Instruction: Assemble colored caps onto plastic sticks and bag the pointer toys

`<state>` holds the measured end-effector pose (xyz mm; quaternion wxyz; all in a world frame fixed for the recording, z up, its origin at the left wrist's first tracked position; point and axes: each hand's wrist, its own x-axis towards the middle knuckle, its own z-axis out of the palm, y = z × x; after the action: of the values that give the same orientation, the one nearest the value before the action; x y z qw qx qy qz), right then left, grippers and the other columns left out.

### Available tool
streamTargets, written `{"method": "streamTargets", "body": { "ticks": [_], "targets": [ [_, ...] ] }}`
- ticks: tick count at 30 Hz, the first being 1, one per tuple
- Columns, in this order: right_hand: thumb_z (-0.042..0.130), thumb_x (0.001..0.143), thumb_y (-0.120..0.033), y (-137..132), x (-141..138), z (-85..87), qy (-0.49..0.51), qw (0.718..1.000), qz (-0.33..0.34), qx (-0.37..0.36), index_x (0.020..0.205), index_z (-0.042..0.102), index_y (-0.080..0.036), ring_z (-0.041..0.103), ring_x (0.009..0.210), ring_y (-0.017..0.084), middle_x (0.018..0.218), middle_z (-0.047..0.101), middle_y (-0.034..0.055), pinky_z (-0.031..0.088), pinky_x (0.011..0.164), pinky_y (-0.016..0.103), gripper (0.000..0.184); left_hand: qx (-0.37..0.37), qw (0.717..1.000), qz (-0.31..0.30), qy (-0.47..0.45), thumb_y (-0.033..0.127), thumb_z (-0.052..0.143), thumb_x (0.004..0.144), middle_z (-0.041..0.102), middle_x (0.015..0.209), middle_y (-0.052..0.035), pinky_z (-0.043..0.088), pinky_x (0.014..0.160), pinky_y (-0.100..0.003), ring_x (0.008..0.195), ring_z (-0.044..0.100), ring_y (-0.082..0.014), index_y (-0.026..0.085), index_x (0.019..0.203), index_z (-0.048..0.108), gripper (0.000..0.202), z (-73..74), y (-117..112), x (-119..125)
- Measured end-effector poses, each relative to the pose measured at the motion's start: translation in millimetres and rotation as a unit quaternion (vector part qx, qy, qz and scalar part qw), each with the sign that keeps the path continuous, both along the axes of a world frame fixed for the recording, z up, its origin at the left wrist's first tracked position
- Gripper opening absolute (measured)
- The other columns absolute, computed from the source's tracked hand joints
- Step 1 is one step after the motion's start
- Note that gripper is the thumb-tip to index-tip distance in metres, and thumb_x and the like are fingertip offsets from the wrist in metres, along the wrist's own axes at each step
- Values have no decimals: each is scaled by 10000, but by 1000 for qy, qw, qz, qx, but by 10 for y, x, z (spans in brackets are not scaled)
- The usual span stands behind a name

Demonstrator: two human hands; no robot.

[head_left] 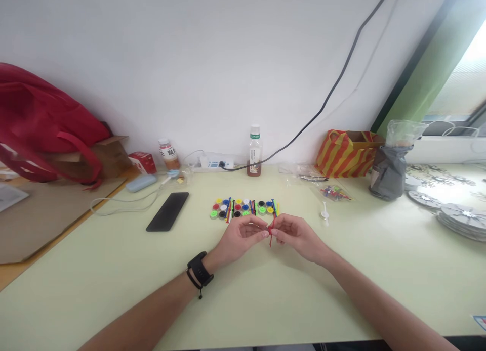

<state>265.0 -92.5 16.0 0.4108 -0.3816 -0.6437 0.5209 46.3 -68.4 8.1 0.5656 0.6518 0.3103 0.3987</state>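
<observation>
A small red plastic piece [270,231] with thin stick-like ends is pinched between both my hands, just above the table. My left hand [243,237], with a black watch on its wrist, closes thumb and fingers on its left side. From the other side, my right hand [298,234] grips it with thumb and forefinger. Directly beyond the hands lie rows of small round discs [238,208] in several colours, with thin coloured plastic sticks [230,209] between them. To the right lies a white piece [324,214], a round disc with a stick through it.
A black phone [167,212] lies left of the discs. Along the wall stand a drink bottle [254,154], a second bottle [168,155] and a power strip [216,163]. On the right are a bag of coloured pieces [336,192], a striped bag [343,154] and stacked grey discs [463,220].
</observation>
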Motion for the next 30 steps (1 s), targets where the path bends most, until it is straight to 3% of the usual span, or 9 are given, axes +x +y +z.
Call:
{"method": "streamTargets", "body": {
  "ticks": [7, 10, 12, 14, 16, 18, 24, 30],
  "targets": [
    [660, 942, -553, -7, 32, 5, -35, 999, 22, 12, 984, 651, -206, 575, 736, 156, 883, 641, 32, 504, 675, 307, 350, 20, 1000, -11, 17, 359, 794, 876, 790, 1060, -109, 627, 928, -397, 970, 772, -237, 163, 1041, 734, 263, -23, -21, 10],
    [561, 995, -553, 52, 131, 4, -89, 991, -53, 87, 1004, 626, -220, 585, 737, 176, 882, 657, 46, 494, 658, 312, 339, 68, 996, 17, 48, 375, 762, 898, 775, 1102, -105, 621, 899, -376, 955, 756, -219, 188, 1152, 731, 318, -27, -19, 9],
    [511, 1019, -525, 121, 264, 5, -152, 961, -164, 164, 1026, 610, -224, 593, 747, 195, 910, 674, 68, 478, 661, 322, 317, 99, 991, 41, 81, 383, 726, 924, 772, 1049, -87, 610, 825, -333, 904, 736, -196, 200, 1188, 727, 321, -25, -14, 1],
    [469, 1036, -475, 195, 429, 6, -221, 908, -266, 234, 1044, 601, -223, 582, 742, 208, 924, 672, 83, 463, 682, 338, 285, 122, 985, 52, 111, 383, 693, 945, 765, 970, -69, 584, 749, -297, 851, 707, -181, 203, 1148, 741, 276, -19, -11, -9],
    [441, 1044, -412, 255, 579, -5, -273, 858, -332, 280, 1054, 595, -220, 597, 803, 230, 960, 674, 98, 460, 737, 349, 247, 138, 981, 51, 128, 372, 677, 952, 758, 936, -58, 559, 716, -284, 826, 685, -175, 208, 1098, 751, 232, -14, -14, -16],
    [417, 1047, -342, 295, 677, -36, -335, 825, -362, 276, 1075, 595, -215, 621, 901, 245, 1032, 686, 112, 452, 786, 349, 221, 149, 978, 48, 136, 352, 670, 954, 753, 928, -51, 546, 716, -284, 809, 668, -170, 212, 1069, 753, 200, -11, -22, -18],
    [478, 982, -186, 362, 696, -153, -559, 789, -215, 140, 852, 638, -198, 643, 865, 243, 873, 705, 100, 377, 698, 320, 207, 163, 973, 45, 160, 313, 667, 946, 749, 949, -48, 527, 711, -287, 796, 648, -165, 213, 1020, 751, 151, -4, -39, -8],
    [484, 1004, -222, 369, 658, -104, -623, 748, -205, 107, 942, 652, -200, 648, 882, 253, 948, 727, 106, 351, 695, 331, 180, 180, 969, 41, 166, 299, 665, 942, 742, 938, -51, 518, 699, -285, 795, 647, -167, 207, 960, 759, 133, 35, -44, -5]
  ]
}}
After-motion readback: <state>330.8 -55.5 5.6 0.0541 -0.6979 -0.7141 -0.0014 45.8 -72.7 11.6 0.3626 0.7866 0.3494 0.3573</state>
